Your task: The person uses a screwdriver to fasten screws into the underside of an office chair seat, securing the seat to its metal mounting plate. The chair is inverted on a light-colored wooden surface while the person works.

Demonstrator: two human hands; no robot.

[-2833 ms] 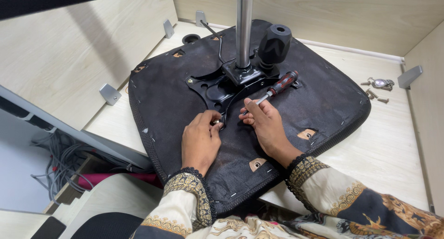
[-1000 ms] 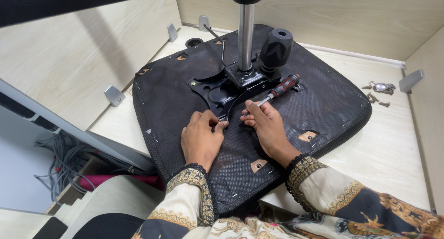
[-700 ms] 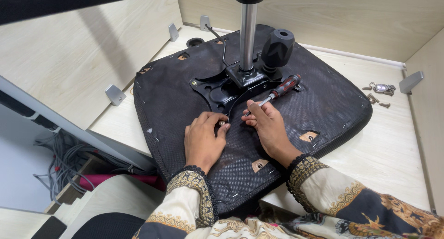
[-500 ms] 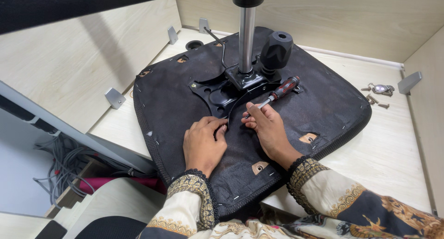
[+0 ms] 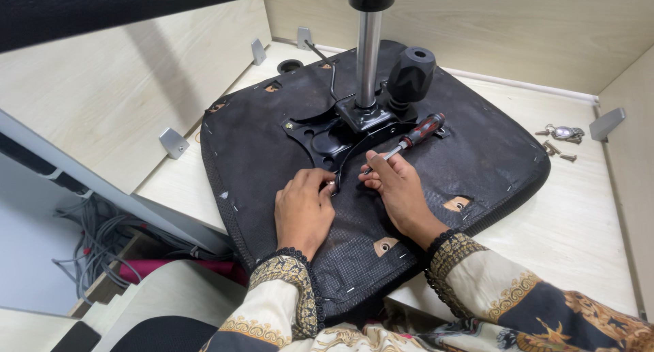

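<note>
An upturned black chair seat (image 5: 272,154) lies across the pale wooden desk (image 5: 579,222), its near edge overhanging the desk's front edge. On the fabric, 2 small tan patches show near the right hand: 1 oval (image 5: 455,203) towards the seat's right edge, 1 (image 5: 385,245) by its near edge. A black metal mounting plate (image 5: 340,131) sits at the seat's centre, with a chrome column (image 5: 368,59) rising from it and a black knob (image 5: 410,73) just beside that. The left hand (image 5: 302,210) lies palm down on the fabric, fingers curled together at the plate's near edge. The right hand (image 5: 397,192) is closed around the shaft of a red-and-black screwdriver (image 5: 409,139), whose handle points towards the desk's far right corner. Loose screws (image 5: 558,150) and a small metal piece (image 5: 564,131) lie near the desk's right edge
</note>
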